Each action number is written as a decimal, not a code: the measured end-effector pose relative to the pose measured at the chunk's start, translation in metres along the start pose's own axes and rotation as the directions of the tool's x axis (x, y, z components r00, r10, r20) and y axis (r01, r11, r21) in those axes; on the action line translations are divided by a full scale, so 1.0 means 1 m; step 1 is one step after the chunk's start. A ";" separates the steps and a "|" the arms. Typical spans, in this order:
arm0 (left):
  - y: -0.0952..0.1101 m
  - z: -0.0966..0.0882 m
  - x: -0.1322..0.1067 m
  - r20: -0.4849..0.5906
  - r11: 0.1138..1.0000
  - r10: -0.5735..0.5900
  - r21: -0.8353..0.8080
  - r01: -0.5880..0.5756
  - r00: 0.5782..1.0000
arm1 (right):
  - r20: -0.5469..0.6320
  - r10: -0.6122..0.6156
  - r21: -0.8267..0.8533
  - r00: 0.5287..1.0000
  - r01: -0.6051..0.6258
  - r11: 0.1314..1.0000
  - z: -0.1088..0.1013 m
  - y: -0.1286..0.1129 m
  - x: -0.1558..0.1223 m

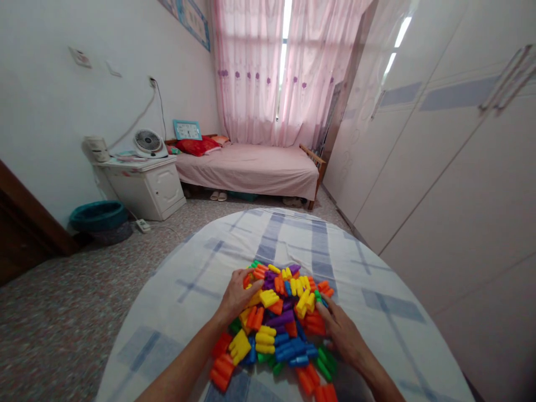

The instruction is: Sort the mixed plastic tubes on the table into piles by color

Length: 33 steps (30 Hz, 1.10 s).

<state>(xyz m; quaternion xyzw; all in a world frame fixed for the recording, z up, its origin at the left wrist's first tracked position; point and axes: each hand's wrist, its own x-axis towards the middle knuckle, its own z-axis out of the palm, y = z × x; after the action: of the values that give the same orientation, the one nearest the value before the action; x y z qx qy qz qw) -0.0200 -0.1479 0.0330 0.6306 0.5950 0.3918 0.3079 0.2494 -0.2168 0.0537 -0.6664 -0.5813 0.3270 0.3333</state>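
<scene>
A heap of plastic building blocks (280, 320) in orange, yellow, blue, green and purple lies on the round table; several have finger-like ridges. At the heap's far left side, my left hand (238, 296) rests against orange and yellow blocks, its thumb held apart from the curved fingers. On the right side, my right hand (342, 330) lies with its thumb and fingers apart, touching the heap close to a green block (318, 296) and an orange block (314, 322). Neither hand visibly lifts a block. Some of the fingertips are hidden among the pieces.
A white cloth with blue checks covers the table (288, 234). Beyond it stands a bed (251, 167) below pink curtains. A white cabinet (163, 190) with a fan (149, 142) and a teal-lined bin (100, 218) are at left; a tall wardrobe (419, 151) lines the right.
</scene>
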 end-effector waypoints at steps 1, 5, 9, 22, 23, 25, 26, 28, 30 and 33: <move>0.002 0.002 0.001 0.053 0.997 0.008 -0.076 -0.004 0.999 | 0.002 0.002 0.017 1.000 -0.003 1.000 0.004 -0.001 0.004; 0.018 0.005 -0.003 0.221 0.968 0.069 -0.250 -0.012 0.973 | 0.047 -0.009 0.103 0.999 0.004 0.995 0.016 -0.004 0.018; 0.043 0.003 -0.016 0.168 0.953 0.261 -0.205 -0.225 0.951 | 0.087 -0.094 0.238 0.992 0.071 0.969 0.020 -0.014 0.020; 0.030 -0.035 -0.100 0.144 0.849 0.499 0.118 -0.515 0.855 | 0.106 -0.566 -0.186 0.818 0.575 0.796 0.003 -0.012 -0.059; 0.017 -0.038 -0.106 0.059 0.882 0.438 0.164 -0.442 0.897 | 0.071 -0.557 -0.230 0.828 0.557 0.798 0.003 0.003 -0.065; -0.009 -0.040 -0.117 -0.089 0.935 0.287 0.241 -0.259 0.954 | 0.023 -0.518 -0.307 0.855 0.499 0.810 0.006 0.035 -0.076; -0.020 -0.039 -0.122 -0.134 0.950 0.218 0.258 -0.178 0.967 | -0.004 -0.491 -0.336 0.871 0.461 0.821 0.010 0.050 -0.080; -0.036 -0.033 -0.128 -0.172 0.964 0.113 0.258 -0.066 0.979 | -0.067 -0.485 -0.366 0.872 0.431 0.825 0.022 0.075 -0.086; -0.039 -0.023 -0.128 -0.162 0.970 0.058 0.243 -0.017 0.985 | -0.036 -0.539 -0.390 0.841 0.485 0.783 0.035 0.086 -0.085; -0.028 -0.003 -0.118 -0.147 0.980 0.042 0.197 -0.012 0.988 | -0.008 -0.598 -0.421 0.801 0.540 0.729 0.057 0.084 -0.072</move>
<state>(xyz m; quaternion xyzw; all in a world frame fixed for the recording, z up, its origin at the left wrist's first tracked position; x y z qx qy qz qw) -0.0355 -0.2619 -0.0043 0.6344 0.6435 0.3820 0.1935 0.2411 -0.2927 -0.0447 -0.5305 -0.7860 0.0350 0.3156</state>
